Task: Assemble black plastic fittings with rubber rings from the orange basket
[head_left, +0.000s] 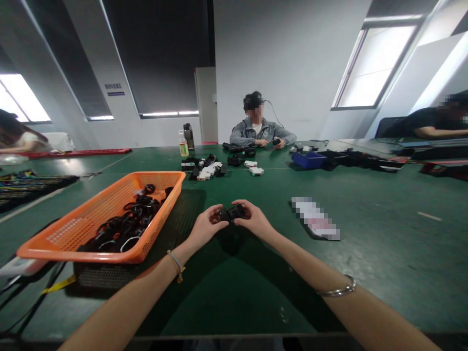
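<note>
Just above the green table, my left hand (pixel 210 223) pinches a small black rounded part (pixel 224 214) between thumb and fingers. Facing it, my right hand (pixel 255 219) grips a black blocky part (pixel 237 211). The two dark pieces meet or nearly meet at the middle; whether they are joined I cannot tell. Left of my hands stands an orange plastic basket (pixel 161 223) with perforated walls. Inside it lies a heap of black parts and looped cables (pixel 127 219).
A phone (pixel 316 218) lies to the right. Black and white pieces (pixel 208 168) are piled ahead, with a bottle (pixel 183 144) behind them. A blue tray (pixel 308 160) sits farther right. Across the table a person (pixel 259 129) holds a small dark object. Cables (pixel 32 307) run at the lower left.
</note>
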### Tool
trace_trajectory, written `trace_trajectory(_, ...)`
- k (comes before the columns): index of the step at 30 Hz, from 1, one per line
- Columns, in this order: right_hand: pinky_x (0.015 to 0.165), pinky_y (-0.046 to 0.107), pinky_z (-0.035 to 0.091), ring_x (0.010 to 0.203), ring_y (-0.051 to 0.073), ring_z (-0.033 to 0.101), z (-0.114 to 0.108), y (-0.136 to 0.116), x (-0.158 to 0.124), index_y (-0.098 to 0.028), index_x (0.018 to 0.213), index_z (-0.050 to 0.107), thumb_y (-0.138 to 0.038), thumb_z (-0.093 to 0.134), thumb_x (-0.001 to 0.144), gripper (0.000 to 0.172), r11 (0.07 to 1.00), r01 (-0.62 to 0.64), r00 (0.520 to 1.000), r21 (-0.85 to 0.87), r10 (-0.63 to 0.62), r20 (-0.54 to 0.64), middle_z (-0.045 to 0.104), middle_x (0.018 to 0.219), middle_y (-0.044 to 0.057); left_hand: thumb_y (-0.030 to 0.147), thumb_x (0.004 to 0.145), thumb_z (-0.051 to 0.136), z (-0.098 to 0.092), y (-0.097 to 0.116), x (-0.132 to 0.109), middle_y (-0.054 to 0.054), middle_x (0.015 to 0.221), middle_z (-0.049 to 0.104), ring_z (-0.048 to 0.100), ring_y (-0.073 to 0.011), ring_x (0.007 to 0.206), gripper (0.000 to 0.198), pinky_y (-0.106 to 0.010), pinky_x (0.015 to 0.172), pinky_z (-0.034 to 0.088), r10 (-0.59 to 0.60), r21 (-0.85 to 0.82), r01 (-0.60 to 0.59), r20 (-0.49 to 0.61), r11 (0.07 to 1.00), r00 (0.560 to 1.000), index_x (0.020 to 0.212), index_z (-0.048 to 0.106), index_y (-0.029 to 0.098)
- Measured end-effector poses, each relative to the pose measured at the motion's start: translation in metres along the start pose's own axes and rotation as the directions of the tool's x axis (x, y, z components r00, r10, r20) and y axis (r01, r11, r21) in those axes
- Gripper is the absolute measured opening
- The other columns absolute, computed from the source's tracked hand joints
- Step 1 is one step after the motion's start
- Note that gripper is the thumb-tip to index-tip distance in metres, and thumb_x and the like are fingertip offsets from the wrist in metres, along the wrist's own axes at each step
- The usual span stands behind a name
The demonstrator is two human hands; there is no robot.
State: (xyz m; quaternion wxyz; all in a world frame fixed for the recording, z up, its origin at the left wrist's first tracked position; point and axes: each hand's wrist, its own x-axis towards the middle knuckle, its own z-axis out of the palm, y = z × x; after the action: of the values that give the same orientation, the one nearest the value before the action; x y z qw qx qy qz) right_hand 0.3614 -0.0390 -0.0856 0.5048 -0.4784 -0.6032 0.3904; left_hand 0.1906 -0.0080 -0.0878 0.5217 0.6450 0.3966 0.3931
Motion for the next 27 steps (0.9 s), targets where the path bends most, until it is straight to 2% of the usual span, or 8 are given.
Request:
trace_trajectory(3, 0.082, 0.035, 0.048, 0.083, 0.017, 0.058, 0.0019, -0.0036, -0.0024, -0.023, 0.097, 0.054, -0.018, 0.062, 0.057, 0.042, 0.991, -0.005, 0.999, 0.133, 0.000, 0.034, 0.057, 0.091, 0.000, 0.020, 0.062, 0.066, -0.0002, -0.0011, -0.0003, -0.007, 0.099, 0.064, 0.059, -0.0194, 0.090, 0.044, -0.034, 0.083, 0.047, 0.055, 0.076, -0.054, -0.010, 0.996, 0.998, 0.106, 0.059, 0.014)
trace_trajectory(7, 0.074, 0.033, 0.051, 0.090, 0.018, 0.057, 0.0038, -0.0034, -0.0038, -0.024, 0.100, 0.051, -0.025, 0.061, 0.062, 0.039, 0.972, -0.032, 0.997, 0.232, 0.015, 0.075, 0.055, 0.100, 0.003, 0.026, 0.066, 0.064, 0.0017, -0.0045, -0.0001, -0.004, 0.088, 0.062, 0.058, -0.0130, 0.073, 0.045, -0.027, 0.068, 0.050, -0.019, -0.110, 0.018, -0.008, 0.994, 1.000, 0.109, 0.057, 0.015)
trace_trajectory(11, 0.076, 0.033, 0.049, 0.091, 0.018, 0.057, 0.0044, -0.0012, -0.0020, -0.023, 0.098, 0.050, -0.027, 0.064, 0.064, 0.037, 0.980, 0.001, 0.997, 0.197, -0.016, 0.073, 0.058, 0.097, 0.003, 0.031, 0.064, 0.068, 0.0050, -0.0055, -0.0004, 0.000, 0.073, 0.057, 0.054, -0.0074, 0.060, 0.038, -0.025, 0.065, 0.048, -0.087, -0.299, 0.091, 0.025, 0.950, 0.996, 0.094, 0.059, 0.010)
trace_trajectory(15, 0.086, 0.034, 0.043, 0.091, 0.017, 0.058, 0.0043, -0.0019, -0.0001, -0.022, 0.092, 0.052, -0.025, 0.067, 0.061, 0.034, 0.979, 0.044, 0.998, 0.200, -0.053, 0.038, 0.060, 0.094, 0.002, 0.030, 0.057, 0.074, 0.0051, -0.0032, -0.0009, -0.001, 0.076, 0.060, 0.055, -0.0071, 0.061, 0.042, -0.024, 0.067, 0.048, -0.101, -0.391, 0.102, 0.021, 0.915, 0.995, 0.091, 0.060, 0.010)
trace_trajectory(22, 0.070, 0.030, 0.045, 0.070, 0.014, 0.058, 0.0035, -0.0013, 0.0013, -0.021, 0.090, 0.058, -0.021, 0.070, 0.053, 0.040, 0.984, -0.027, 1.000, 0.174, 0.025, 0.008, 0.062, 0.077, -0.002, 0.026, 0.056, 0.077, -0.0001, -0.0063, 0.0019, -0.004, 0.083, 0.065, 0.056, -0.0077, 0.063, 0.045, -0.024, 0.068, 0.048, -0.088, -0.352, 0.073, -0.027, 0.933, 0.996, 0.096, 0.064, 0.010)
trace_trajectory(27, 0.073, 0.031, 0.045, 0.073, 0.015, 0.058, 0.0043, -0.0026, 0.0010, -0.021, 0.085, 0.061, -0.020, 0.071, 0.051, 0.035, 0.996, 0.004, 0.998, 0.092, 0.001, -0.055, 0.063, 0.075, -0.002, 0.024, 0.058, 0.076, -0.0010, -0.0066, 0.0037, -0.005, 0.084, 0.066, 0.056, -0.0067, 0.060, 0.041, -0.024, 0.069, 0.049, -0.113, -0.363, 0.082, -0.064, 0.928, 0.992, 0.094, 0.064, 0.009)
